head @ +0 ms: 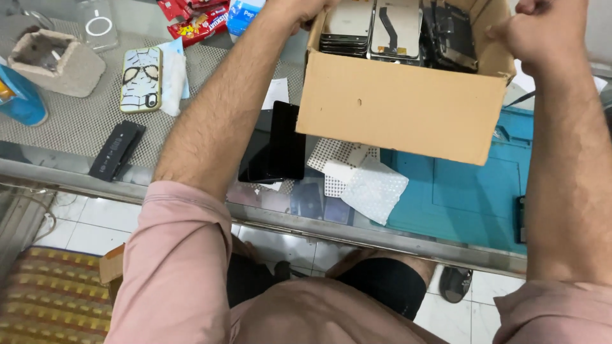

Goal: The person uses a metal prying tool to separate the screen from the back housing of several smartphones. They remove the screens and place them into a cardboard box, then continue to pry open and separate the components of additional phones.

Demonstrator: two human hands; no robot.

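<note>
We hold a brown cardboard box (401, 108) up over the glass worktop (76, 162), one hand at each end. Our left hand (306, 9) is at the box's far left corner, near the top edge of the view; most of it is cut off, so we cannot tell how its fingers lie, only that it touches the box rim there. Our right hand (542, 28) is closed in a fist over the box's right corner, gripping the cardboard wall. Inside the open box stand phone screen panels (347, 22) stacked on edge at the left, a panel with a ribbon cable (395, 28) in the middle, and dark phone frames (449, 35) at the right. The box hangs above a blue work mat (459, 191), which lies on the right part of the worktop. Just below the box's left corner a black phone screen (274, 143) lies flat on the glass, partly under our left forearm. Beside it, toward the mat, lie white perforated sheets (363, 181), overlapping each other. Further left, on a grey mesh mat (64, 121), rest a phone in a patterned case (141, 79), a black phone battery (116, 150), and a grey pulp packing tray (54, 60). Red snack wrappers (197, 19) lie at the top, well apart from the box. We wear pink sleeves (172, 267).
</note>
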